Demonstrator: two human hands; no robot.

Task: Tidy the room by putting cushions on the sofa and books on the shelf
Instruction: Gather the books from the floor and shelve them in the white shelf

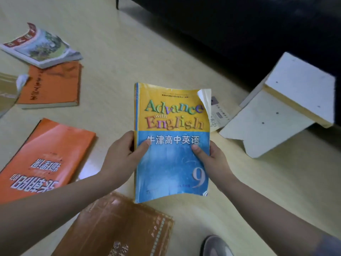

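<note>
A yellow-and-blue English textbook (171,145) was held face up over the middle of the floor (114,80), clear of it, its top right cover corner curled back. The left hand (121,156) gripped the spine edge and the right hand (212,159) the open edge, each with a thumb pressed on the cover and fingers hidden beneath.

Of the shelving, little looked done: no book in view stood on a shelf. Four books lay flat on the floor: a picture-cover book (42,45) toward the far left corner, overlapping an orange book (53,85); a second orange book (46,159) by the left edge; and a brown book (118,226) at the near edge. A fifth, a pale booklet (218,117), showed partly from behind the textbook. That made six with the one in hand.

A white wooden unit (282,106), possibly the shelf, lay tipped over on the right, beside a dark sofa (239,24). No cushions were in view, so that half of the job could not be judged.
</note>
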